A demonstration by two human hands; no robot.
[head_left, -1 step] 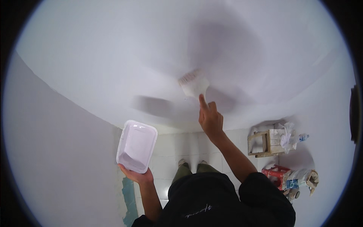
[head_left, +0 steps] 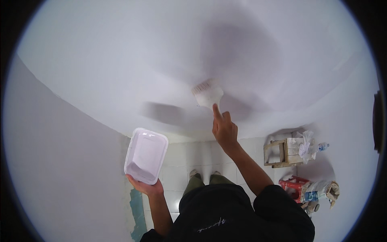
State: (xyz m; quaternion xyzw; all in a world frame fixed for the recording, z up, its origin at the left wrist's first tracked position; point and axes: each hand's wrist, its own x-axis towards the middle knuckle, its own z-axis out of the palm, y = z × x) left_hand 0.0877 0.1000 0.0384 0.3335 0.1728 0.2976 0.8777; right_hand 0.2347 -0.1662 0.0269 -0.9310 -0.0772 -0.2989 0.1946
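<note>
My right hand (head_left: 225,131) grips the handle of a wide white paintbrush (head_left: 209,93), its index finger stretched along the handle. The bristles point up and left, at the pale lilac-white wall (head_left: 169,48) in front of me. Whether they press on it I cannot quite tell. Lower left, my left hand (head_left: 147,186) holds a white plastic tray (head_left: 159,174) from beneath by its near end, most of the fingers hidden under it. Pale lilac paint (head_left: 147,151) shows inside the tray, glossy at its far end.
At the right stands a wooden stool (head_left: 286,151) with a crumpled plastic bag (head_left: 306,145) on it and a bottle (head_left: 323,147) beside it. Nearer are a red plastic stool (head_left: 293,187) and an opened sack (head_left: 322,190). A side wall (head_left: 60,153) rises at left; white tiles (head_left: 177,155) cover the floor.
The paintbrush and my right hand have shifted slightly downward, toward me. My left hand and the tray stay where they were.
</note>
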